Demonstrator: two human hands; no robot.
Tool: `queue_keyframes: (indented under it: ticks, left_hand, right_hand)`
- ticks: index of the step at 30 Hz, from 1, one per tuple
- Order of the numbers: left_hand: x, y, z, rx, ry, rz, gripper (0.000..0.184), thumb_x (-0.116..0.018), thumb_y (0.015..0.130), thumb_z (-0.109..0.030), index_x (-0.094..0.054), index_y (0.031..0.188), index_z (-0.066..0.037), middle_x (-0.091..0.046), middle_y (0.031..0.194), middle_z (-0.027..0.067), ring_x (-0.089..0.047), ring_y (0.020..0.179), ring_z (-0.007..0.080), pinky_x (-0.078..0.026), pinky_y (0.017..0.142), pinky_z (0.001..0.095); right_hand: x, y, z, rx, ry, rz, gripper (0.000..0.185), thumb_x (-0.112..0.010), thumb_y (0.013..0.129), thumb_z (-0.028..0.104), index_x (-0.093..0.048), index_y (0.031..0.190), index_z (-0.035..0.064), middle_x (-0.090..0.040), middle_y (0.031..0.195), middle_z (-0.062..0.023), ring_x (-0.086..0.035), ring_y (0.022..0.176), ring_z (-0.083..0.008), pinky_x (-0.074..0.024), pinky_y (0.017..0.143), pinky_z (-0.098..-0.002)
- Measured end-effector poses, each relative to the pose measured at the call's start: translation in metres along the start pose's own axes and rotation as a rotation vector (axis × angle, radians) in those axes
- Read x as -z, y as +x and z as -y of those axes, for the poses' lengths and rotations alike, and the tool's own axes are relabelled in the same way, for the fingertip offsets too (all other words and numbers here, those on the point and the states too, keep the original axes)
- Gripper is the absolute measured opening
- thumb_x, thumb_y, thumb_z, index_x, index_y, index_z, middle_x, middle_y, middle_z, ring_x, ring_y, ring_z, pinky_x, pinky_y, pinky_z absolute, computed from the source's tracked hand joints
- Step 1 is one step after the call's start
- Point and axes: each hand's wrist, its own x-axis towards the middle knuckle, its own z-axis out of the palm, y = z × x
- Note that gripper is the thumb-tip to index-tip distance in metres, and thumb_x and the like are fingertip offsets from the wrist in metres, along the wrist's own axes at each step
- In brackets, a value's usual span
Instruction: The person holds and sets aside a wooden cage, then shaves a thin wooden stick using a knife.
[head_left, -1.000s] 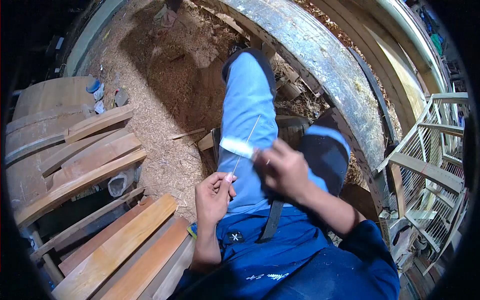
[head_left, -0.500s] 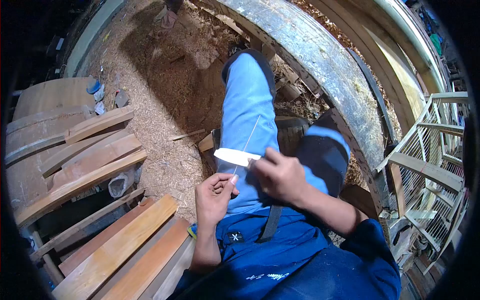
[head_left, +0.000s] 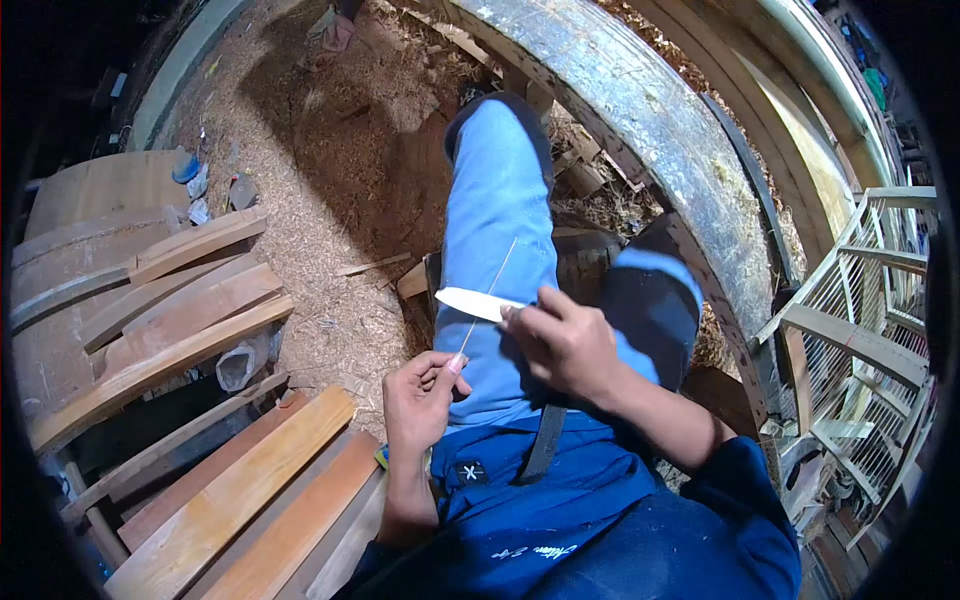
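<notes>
My left hand (head_left: 420, 400) pinches the near end of a thin wooden stick (head_left: 497, 278) between thumb and forefinger. The stick slants up and away over my blue trouser leg (head_left: 497, 190). In my right hand (head_left: 568, 345) is a knife, its handle hidden inside my closed fingers. The bright, pale knife blade (head_left: 472, 303) points left and crosses over the stick a little beyond my left fingertips. Whether the edge touches the stick I cannot tell.
Wooden boards (head_left: 235, 485) lie stacked at the left. A large worn grey beam (head_left: 640, 90) curves across the upper right. At the right stands a slatted wooden frame (head_left: 860, 340). Shavings and sawdust (head_left: 330, 320) cover the floor.
The knife blade has tilted, its tip now higher and its handle end slightly lower and to the right. My left hand has shifted slightly left with the stick.
</notes>
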Motion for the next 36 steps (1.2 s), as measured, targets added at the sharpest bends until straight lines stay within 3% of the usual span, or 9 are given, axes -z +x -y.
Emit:
queue_keyframes:
  ticks: [4, 8, 11, 14, 18, 22, 25, 32, 36]
  left_hand:
    - [-0.002, 0.001, -0.002, -0.001, -0.019, 0.014, 0.018, -0.067, 0.103, -0.012, -0.074, 0.103, 0.005, -0.071, 0.071, 0.0085, -0.047, 0.048, 0.0015, -0.033, 0.044, 0.0196]
    - [0.002, 0.002, -0.005, 0.038, 0.012, 0.030, 0.017, -0.067, 0.103, -0.011, -0.075, 0.105, 0.004, -0.072, 0.074, 0.0045, -0.055, 0.060, 0.0021, -0.039, 0.053, 0.0185]
    - [0.000, 0.000, -0.004, 0.049, 0.002, 0.008, 0.017, -0.067, 0.103, -0.011, -0.075, 0.105, 0.004, -0.072, 0.074, 0.0047, -0.055, 0.059, 0.0019, -0.039, 0.052, 0.0187]
    - [0.000, 0.000, -0.004, 0.041, -0.024, 0.019, 0.016, -0.068, 0.102, -0.010, -0.075, 0.105, 0.005, -0.072, 0.074, 0.0053, -0.055, 0.059, 0.0021, -0.040, 0.052, 0.0189]
    - [0.005, -0.001, -0.004, 0.049, 0.027, 0.017, 0.016, -0.069, 0.101, -0.009, -0.075, 0.104, 0.005, -0.072, 0.075, 0.0059, -0.061, 0.064, 0.0043, -0.044, 0.057, 0.0191]
    - [0.002, -0.003, 0.004, -0.004, -0.021, -0.016, 0.014, -0.071, 0.100, -0.010, -0.076, 0.100, 0.003, -0.072, 0.071, 0.0064, -0.055, 0.054, 0.0033, -0.038, 0.049, 0.0199]
    - [0.009, -0.007, -0.002, 0.083, 0.049, -0.001, 0.014, -0.071, 0.100, -0.009, -0.075, 0.103, 0.004, -0.073, 0.075, 0.0066, -0.066, 0.068, 0.0070, -0.049, 0.062, 0.0203]
    - [0.012, -0.010, 0.000, 0.070, 0.036, -0.003, 0.013, -0.071, 0.100, -0.008, -0.075, 0.102, 0.004, -0.072, 0.075, 0.0056, -0.064, 0.067, 0.0055, -0.047, 0.059, 0.0189]
    - [0.011, -0.008, 0.006, 0.054, -0.013, 0.005, 0.016, -0.071, 0.100, -0.012, -0.075, 0.101, 0.003, -0.073, 0.074, 0.0081, -0.053, 0.054, 0.0027, -0.038, 0.048, 0.0198]
  right_hand:
    - [-0.007, 0.016, -0.024, -0.103, -0.032, -0.210, 0.024, -0.080, 0.080, 0.017, -0.072, 0.103, 0.0151, -0.059, 0.087, -0.0118, -0.067, 0.064, -0.0369, -0.0546, 0.057, -0.0484]
    - [-0.011, -0.008, 0.002, 0.041, -0.006, -0.010, 0.032, -0.084, 0.075, 0.018, -0.072, 0.105, 0.0166, -0.058, 0.088, -0.0108, -0.067, 0.064, -0.0356, -0.0539, 0.054, -0.0486]
    - [-0.006, 0.013, -0.017, -0.175, -0.028, -0.168, 0.023, -0.080, 0.082, 0.017, -0.072, 0.104, 0.0163, -0.059, 0.087, -0.0113, -0.067, 0.064, -0.0359, -0.0537, 0.054, -0.0484]
    - [-0.006, 0.000, -0.002, 0.057, -0.032, -0.079, 0.015, -0.077, 0.089, 0.018, -0.072, 0.103, 0.0147, -0.058, 0.083, -0.0127, -0.066, 0.062, -0.0365, -0.0523, 0.052, -0.0487]
    - [-0.002, 0.014, -0.011, -0.084, -0.009, -0.241, 0.010, -0.080, 0.087, 0.012, -0.072, 0.094, 0.0114, -0.053, 0.077, -0.0123, -0.061, 0.058, -0.0324, -0.0464, 0.050, -0.0459]
    - [-0.004, 0.001, -0.002, 0.042, -0.038, -0.037, 0.014, -0.075, 0.093, 0.022, -0.071, 0.104, 0.0138, -0.057, 0.083, -0.0130, -0.065, 0.061, -0.0370, -0.0510, 0.052, -0.0506]
    - [0.002, 0.017, -0.012, -0.085, -0.033, -0.159, 0.013, -0.077, 0.091, 0.015, -0.072, 0.102, 0.0109, -0.056, 0.081, -0.0135, -0.063, 0.063, -0.0366, -0.0493, 0.053, -0.0478]
    - [0.007, 0.009, -0.016, -0.079, -0.082, -0.108, 0.020, -0.077, 0.086, 0.015, -0.072, 0.105, 0.0156, -0.058, 0.088, -0.0126, -0.070, 0.075, -0.0379, -0.0556, 0.062, -0.0502]
    - [0.028, 0.033, -0.029, -0.218, 0.095, -0.319, 0.018, -0.076, 0.093, 0.010, -0.071, 0.110, 0.0061, -0.058, 0.087, -0.0125, -0.065, 0.078, -0.0286, -0.0543, 0.070, -0.0341]
